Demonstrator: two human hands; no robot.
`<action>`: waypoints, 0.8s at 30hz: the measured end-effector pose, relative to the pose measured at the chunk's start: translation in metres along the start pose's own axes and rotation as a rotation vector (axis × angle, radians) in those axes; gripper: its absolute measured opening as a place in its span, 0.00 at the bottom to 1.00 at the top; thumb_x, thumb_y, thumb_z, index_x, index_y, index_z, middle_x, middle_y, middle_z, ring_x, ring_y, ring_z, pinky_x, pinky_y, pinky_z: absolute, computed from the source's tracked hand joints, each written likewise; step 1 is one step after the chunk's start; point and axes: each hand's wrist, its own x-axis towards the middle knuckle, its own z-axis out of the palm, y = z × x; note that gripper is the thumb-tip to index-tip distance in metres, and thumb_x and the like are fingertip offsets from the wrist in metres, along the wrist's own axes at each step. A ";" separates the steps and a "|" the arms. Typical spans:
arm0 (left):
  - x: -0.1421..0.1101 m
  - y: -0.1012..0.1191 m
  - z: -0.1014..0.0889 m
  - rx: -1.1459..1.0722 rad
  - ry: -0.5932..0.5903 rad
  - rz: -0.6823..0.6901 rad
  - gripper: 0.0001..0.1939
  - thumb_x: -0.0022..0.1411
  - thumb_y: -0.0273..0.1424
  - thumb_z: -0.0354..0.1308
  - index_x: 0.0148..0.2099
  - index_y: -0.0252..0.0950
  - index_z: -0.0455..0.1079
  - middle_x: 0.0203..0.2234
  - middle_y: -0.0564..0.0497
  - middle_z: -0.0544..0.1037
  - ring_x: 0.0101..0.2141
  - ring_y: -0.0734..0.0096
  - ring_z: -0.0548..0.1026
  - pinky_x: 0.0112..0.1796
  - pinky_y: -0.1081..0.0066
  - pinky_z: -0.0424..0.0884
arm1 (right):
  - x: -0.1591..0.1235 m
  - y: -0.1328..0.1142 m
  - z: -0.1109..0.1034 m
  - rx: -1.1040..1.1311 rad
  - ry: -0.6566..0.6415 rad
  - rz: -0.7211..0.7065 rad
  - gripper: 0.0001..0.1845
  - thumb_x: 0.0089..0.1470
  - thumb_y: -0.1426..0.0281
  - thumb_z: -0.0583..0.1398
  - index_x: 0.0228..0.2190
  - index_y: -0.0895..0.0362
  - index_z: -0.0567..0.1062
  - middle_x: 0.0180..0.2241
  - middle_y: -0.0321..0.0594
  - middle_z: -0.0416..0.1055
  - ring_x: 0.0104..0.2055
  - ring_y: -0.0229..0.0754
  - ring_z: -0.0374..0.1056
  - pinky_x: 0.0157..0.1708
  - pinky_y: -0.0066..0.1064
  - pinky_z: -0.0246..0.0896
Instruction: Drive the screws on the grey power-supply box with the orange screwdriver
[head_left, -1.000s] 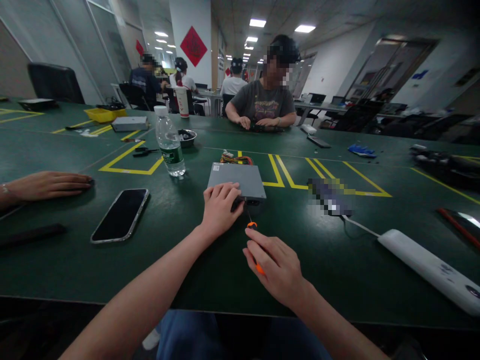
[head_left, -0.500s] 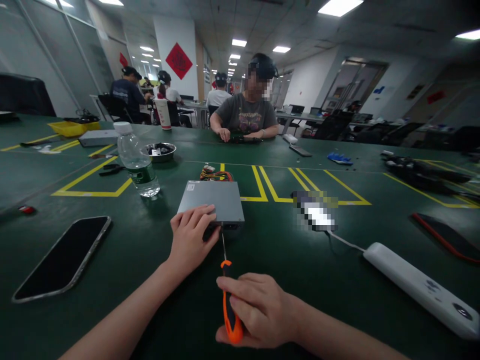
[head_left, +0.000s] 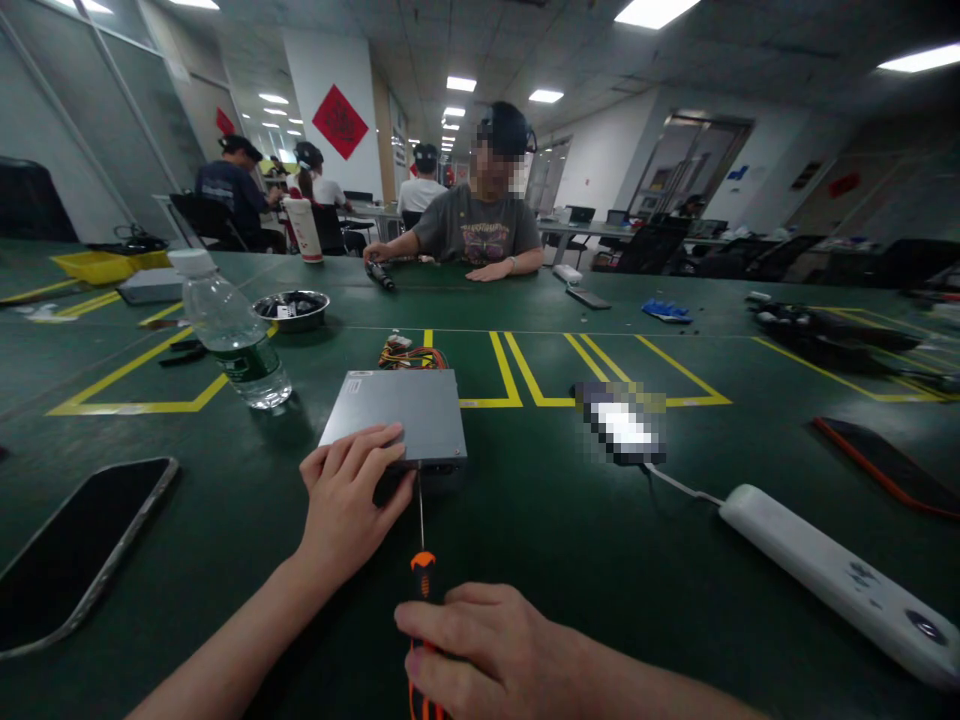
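While the left hand (head_left: 349, 500) grasps the metal box (head_left: 401, 412) by its near edge, steady pressure against the desk (head_left: 637, 560) and a screwdriver (head_left: 423, 575) square to the near face seem best. The right hand's (head_left: 499, 645) fingers clasp the handle. Wires (head_left: 412, 353) point away; the box's long axis apparently runs sideways.

Open tabletop (head_left: 562, 530) running right of the metal box (head_left: 397, 415), clear until the white power strip (head_left: 832, 580) and its cable (head_left: 686, 487); over on the left, the bottle (head_left: 236, 340) and phone (head_left: 75, 550) block the way.
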 end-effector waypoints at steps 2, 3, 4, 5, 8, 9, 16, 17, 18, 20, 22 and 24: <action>0.000 0.000 0.000 0.007 0.003 0.005 0.09 0.57 0.32 0.56 0.41 0.42 0.64 0.45 0.51 0.75 0.44 0.59 0.71 0.41 0.57 0.56 | 0.001 -0.001 -0.001 0.008 -0.002 0.012 0.16 0.65 0.69 0.44 0.37 0.60 0.69 0.41 0.44 0.71 0.31 0.35 0.70 0.30 0.24 0.66; 0.000 0.000 0.000 0.008 0.004 0.008 0.09 0.57 0.32 0.56 0.41 0.42 0.64 0.45 0.51 0.75 0.45 0.59 0.71 0.41 0.57 0.56 | 0.001 -0.002 -0.002 0.005 0.004 0.008 0.15 0.65 0.69 0.44 0.39 0.60 0.68 0.42 0.45 0.71 0.34 0.36 0.70 0.31 0.25 0.66; 0.000 0.000 -0.001 0.008 0.003 0.011 0.09 0.57 0.32 0.56 0.41 0.42 0.64 0.45 0.51 0.75 0.45 0.59 0.71 0.41 0.57 0.56 | 0.002 -0.003 -0.003 -0.005 0.013 0.005 0.15 0.65 0.68 0.43 0.42 0.59 0.67 0.43 0.46 0.70 0.35 0.37 0.70 0.31 0.26 0.66; 0.000 0.000 -0.001 0.007 0.002 0.012 0.09 0.57 0.32 0.56 0.42 0.42 0.64 0.45 0.51 0.75 0.45 0.59 0.71 0.41 0.57 0.56 | 0.002 -0.004 -0.003 -0.023 0.024 0.005 0.15 0.65 0.68 0.43 0.44 0.57 0.65 0.44 0.46 0.70 0.35 0.37 0.70 0.31 0.27 0.66; 0.000 0.000 -0.001 0.002 0.001 0.008 0.09 0.57 0.32 0.56 0.42 0.42 0.64 0.45 0.51 0.75 0.45 0.59 0.71 0.41 0.57 0.56 | 0.004 -0.006 -0.002 -0.069 0.075 0.001 0.13 0.65 0.67 0.44 0.44 0.54 0.66 0.43 0.44 0.70 0.28 0.36 0.69 0.28 0.28 0.65; 0.000 0.000 -0.002 0.001 0.002 0.006 0.09 0.57 0.32 0.56 0.41 0.42 0.64 0.45 0.51 0.75 0.45 0.59 0.71 0.41 0.57 0.56 | 0.004 -0.006 -0.001 -0.072 0.093 -0.011 0.13 0.64 0.68 0.46 0.42 0.55 0.67 0.43 0.43 0.71 0.26 0.34 0.68 0.26 0.27 0.64; 0.001 0.000 -0.002 -0.010 -0.002 0.002 0.08 0.57 0.32 0.55 0.41 0.43 0.64 0.45 0.51 0.75 0.45 0.59 0.71 0.41 0.57 0.56 | 0.001 -0.004 0.003 -0.073 0.037 -0.039 0.15 0.65 0.69 0.44 0.39 0.58 0.68 0.43 0.42 0.70 0.37 0.34 0.68 0.34 0.25 0.64; 0.001 0.000 -0.001 -0.011 -0.002 0.001 0.08 0.57 0.32 0.55 0.41 0.43 0.65 0.45 0.51 0.75 0.45 0.59 0.71 0.41 0.57 0.56 | 0.000 -0.004 0.003 -0.088 -0.010 -0.034 0.13 0.65 0.66 0.46 0.42 0.57 0.68 0.45 0.42 0.70 0.39 0.34 0.68 0.36 0.25 0.63; 0.001 0.000 -0.001 -0.014 -0.001 0.000 0.08 0.57 0.32 0.55 0.41 0.43 0.65 0.45 0.51 0.75 0.45 0.59 0.71 0.41 0.57 0.56 | 0.000 -0.005 0.003 -0.109 -0.050 -0.033 0.13 0.64 0.64 0.48 0.44 0.55 0.67 0.46 0.41 0.69 0.39 0.34 0.68 0.36 0.25 0.63; 0.000 0.000 -0.001 -0.019 -0.003 -0.001 0.08 0.57 0.32 0.55 0.41 0.43 0.65 0.45 0.51 0.75 0.45 0.59 0.71 0.41 0.57 0.56 | 0.001 -0.007 0.003 -0.155 -0.075 -0.035 0.14 0.61 0.61 0.53 0.47 0.50 0.66 0.47 0.38 0.69 0.35 0.33 0.68 0.35 0.24 0.63; 0.000 0.000 -0.001 -0.024 -0.005 -0.003 0.09 0.57 0.32 0.56 0.41 0.43 0.65 0.45 0.51 0.75 0.45 0.59 0.71 0.41 0.57 0.56 | 0.004 -0.008 0.002 -0.175 -0.017 -0.041 0.12 0.60 0.62 0.54 0.45 0.49 0.68 0.46 0.37 0.70 0.30 0.32 0.68 0.32 0.23 0.63; 0.000 0.000 -0.001 -0.028 -0.006 -0.004 0.08 0.56 0.32 0.56 0.41 0.42 0.66 0.45 0.51 0.75 0.45 0.59 0.71 0.41 0.56 0.56 | 0.007 -0.008 0.001 -0.159 0.062 -0.053 0.09 0.61 0.66 0.53 0.41 0.53 0.70 0.44 0.37 0.71 0.28 0.31 0.67 0.31 0.23 0.63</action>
